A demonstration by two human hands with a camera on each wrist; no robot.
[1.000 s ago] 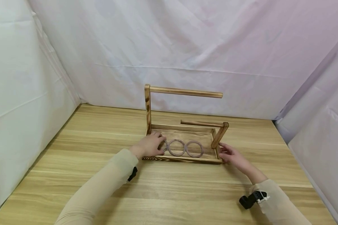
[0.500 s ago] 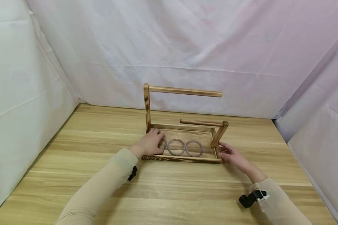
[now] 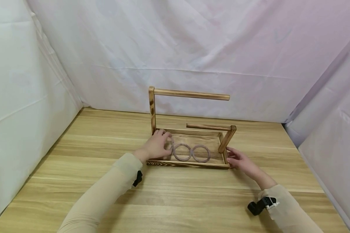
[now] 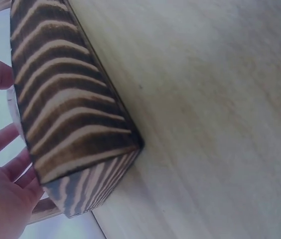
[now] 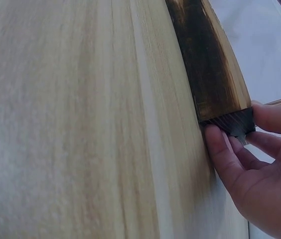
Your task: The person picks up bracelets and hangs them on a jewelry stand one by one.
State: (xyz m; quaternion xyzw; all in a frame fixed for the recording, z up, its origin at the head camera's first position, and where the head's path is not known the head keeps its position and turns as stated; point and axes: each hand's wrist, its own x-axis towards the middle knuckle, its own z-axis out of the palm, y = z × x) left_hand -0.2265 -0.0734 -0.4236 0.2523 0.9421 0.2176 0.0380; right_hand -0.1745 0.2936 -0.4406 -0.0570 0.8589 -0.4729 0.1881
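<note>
A wooden bangle stand [image 3: 175, 164] has a shallow tray base, a tall post with a long bar at the left and a shorter post with a bar at the right. My left hand [image 3: 157, 145] reaches over the tray's left end and pinches a pale purple bangle [image 3: 172, 142], tilted up and partly hidden by the hand. Two more bangles lie flat in the tray, the middle bangle [image 3: 182, 159] and the right bangle [image 3: 201, 161]. My right hand [image 3: 242, 165] holds the tray's right end; its fingers [image 5: 217, 142] are bent against the end wall.
The stand rests on a wood-grain table [image 3: 175, 200]. Its upper bar [image 3: 192, 94] and lower bar [image 3: 208, 127] stick out above the tray. A pale cloth [image 3: 175, 38] hangs behind the table and along both sides.
My left hand has risen slightly, and the left bangle has tipped up from lying in the tray. The right hand, the stand and the other two bangles have hardly moved.
</note>
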